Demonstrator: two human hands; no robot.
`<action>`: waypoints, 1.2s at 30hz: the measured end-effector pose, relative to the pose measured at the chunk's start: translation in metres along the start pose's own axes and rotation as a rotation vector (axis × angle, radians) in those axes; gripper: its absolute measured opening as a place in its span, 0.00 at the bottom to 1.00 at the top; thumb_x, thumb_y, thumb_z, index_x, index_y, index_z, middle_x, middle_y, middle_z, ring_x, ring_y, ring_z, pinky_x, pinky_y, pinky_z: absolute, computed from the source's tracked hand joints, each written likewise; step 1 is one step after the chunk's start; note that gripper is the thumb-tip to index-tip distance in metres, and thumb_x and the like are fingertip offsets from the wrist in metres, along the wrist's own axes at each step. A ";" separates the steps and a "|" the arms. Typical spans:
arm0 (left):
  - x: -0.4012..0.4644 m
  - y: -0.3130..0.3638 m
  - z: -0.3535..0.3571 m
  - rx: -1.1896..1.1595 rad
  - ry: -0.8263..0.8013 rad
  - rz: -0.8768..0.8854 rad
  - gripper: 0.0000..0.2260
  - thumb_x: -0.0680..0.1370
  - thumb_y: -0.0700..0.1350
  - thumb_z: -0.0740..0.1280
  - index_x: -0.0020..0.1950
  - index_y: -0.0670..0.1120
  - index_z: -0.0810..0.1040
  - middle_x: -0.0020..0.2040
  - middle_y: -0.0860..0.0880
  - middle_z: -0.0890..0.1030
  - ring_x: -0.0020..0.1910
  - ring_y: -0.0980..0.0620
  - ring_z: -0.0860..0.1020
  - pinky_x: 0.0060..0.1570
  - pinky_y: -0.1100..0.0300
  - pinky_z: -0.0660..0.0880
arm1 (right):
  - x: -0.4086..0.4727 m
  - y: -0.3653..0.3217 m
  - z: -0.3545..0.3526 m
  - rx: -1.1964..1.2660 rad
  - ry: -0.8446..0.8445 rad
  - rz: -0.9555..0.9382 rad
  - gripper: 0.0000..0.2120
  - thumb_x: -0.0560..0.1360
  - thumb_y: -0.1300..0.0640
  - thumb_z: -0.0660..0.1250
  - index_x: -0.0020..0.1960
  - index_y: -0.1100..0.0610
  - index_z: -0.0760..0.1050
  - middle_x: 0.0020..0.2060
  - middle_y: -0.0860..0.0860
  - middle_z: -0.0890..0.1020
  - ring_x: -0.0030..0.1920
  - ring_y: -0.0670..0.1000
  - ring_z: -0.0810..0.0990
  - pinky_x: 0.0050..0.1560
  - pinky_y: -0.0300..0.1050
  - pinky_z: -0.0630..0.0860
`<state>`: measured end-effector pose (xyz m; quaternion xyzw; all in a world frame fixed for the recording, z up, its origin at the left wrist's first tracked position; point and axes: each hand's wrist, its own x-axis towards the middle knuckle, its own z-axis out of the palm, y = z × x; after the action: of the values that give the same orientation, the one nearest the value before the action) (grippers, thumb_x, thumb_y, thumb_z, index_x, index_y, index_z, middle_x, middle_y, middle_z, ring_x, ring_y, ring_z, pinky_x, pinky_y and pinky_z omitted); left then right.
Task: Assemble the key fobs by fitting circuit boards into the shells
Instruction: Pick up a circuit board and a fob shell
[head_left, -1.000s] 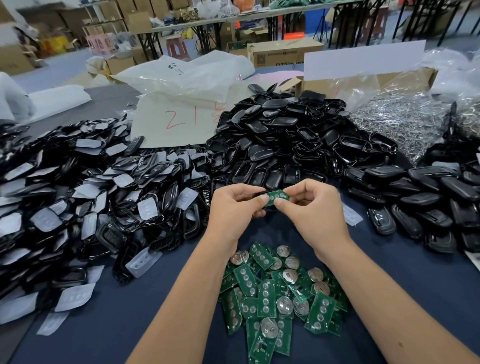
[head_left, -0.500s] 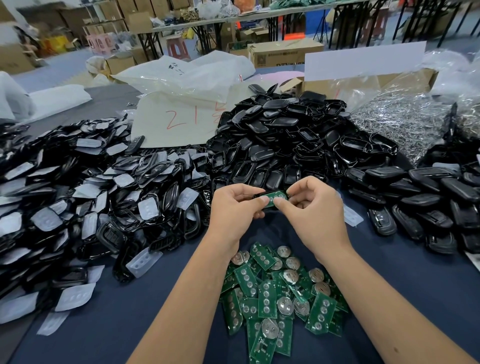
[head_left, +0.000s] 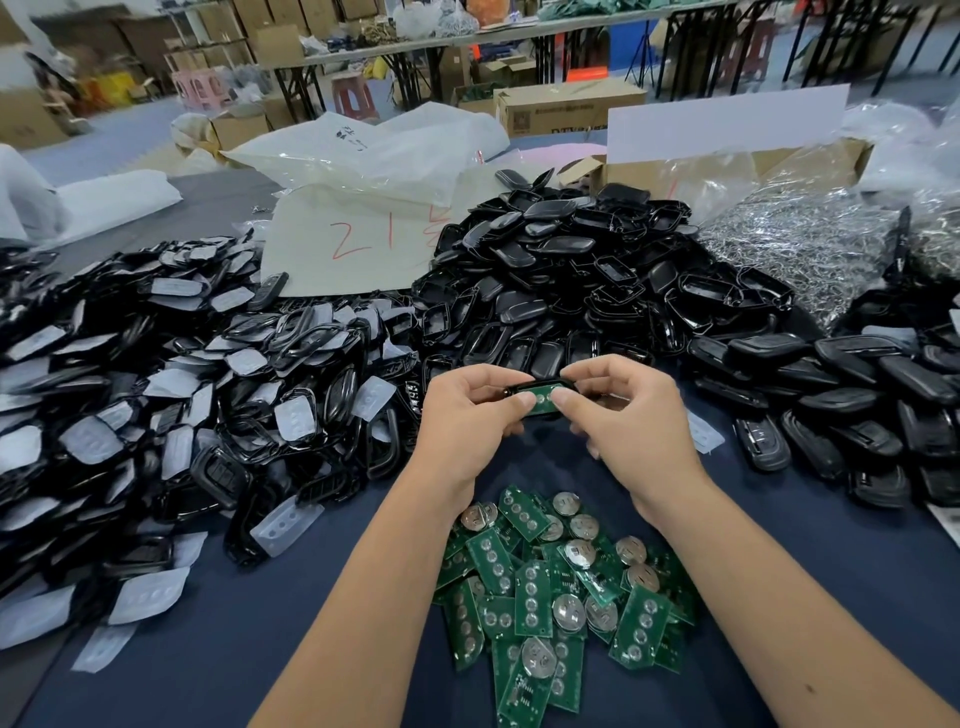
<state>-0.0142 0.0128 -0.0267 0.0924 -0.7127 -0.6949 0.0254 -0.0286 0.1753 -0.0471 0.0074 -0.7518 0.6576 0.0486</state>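
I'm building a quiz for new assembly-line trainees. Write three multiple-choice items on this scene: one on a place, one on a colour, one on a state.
1. Where does the loose heap of green circuit boards lie?
A. Between the forearms, near the person
B. Behind the shell pile
C. In the cardboard box

2. What colour is the plastic key fob shell being held?
A. White
B. Black
C. Red

3. How is the green circuit board in that shell held?
A. Lying untouched on the dark blue table cloth
B. By one hand only
C. By both hands, thumbs on it

Answers: 1 A, the heap sits below the hands; 2 B, its rim shows black; 3 C, left hand and right hand both pinch it.
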 end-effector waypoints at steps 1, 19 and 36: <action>0.000 0.000 0.000 0.007 -0.002 0.004 0.08 0.77 0.31 0.72 0.46 0.44 0.85 0.37 0.48 0.85 0.29 0.56 0.77 0.35 0.65 0.77 | 0.000 -0.001 -0.001 0.026 -0.028 0.003 0.08 0.74 0.60 0.78 0.47 0.47 0.85 0.40 0.49 0.86 0.34 0.47 0.82 0.30 0.38 0.74; 0.006 0.009 0.004 -0.529 0.318 0.077 0.08 0.78 0.35 0.73 0.55 0.44 0.83 0.45 0.44 0.83 0.43 0.46 0.79 0.47 0.51 0.78 | 0.001 -0.035 0.064 0.262 0.082 -0.107 0.05 0.77 0.63 0.75 0.44 0.56 0.82 0.31 0.49 0.84 0.29 0.46 0.79 0.33 0.41 0.78; 0.014 0.020 -0.181 -0.388 1.328 0.179 0.09 0.77 0.37 0.70 0.52 0.51 0.82 0.47 0.50 0.84 0.38 0.47 0.84 0.38 0.57 0.81 | 0.014 -0.088 0.213 -0.774 -0.417 -0.782 0.06 0.79 0.55 0.69 0.51 0.56 0.83 0.44 0.51 0.83 0.56 0.55 0.76 0.55 0.50 0.78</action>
<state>0.0003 -0.1678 -0.0024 0.4325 -0.4142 -0.6013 0.5289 -0.0495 -0.0470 0.0132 0.3951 -0.8722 0.2532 0.1381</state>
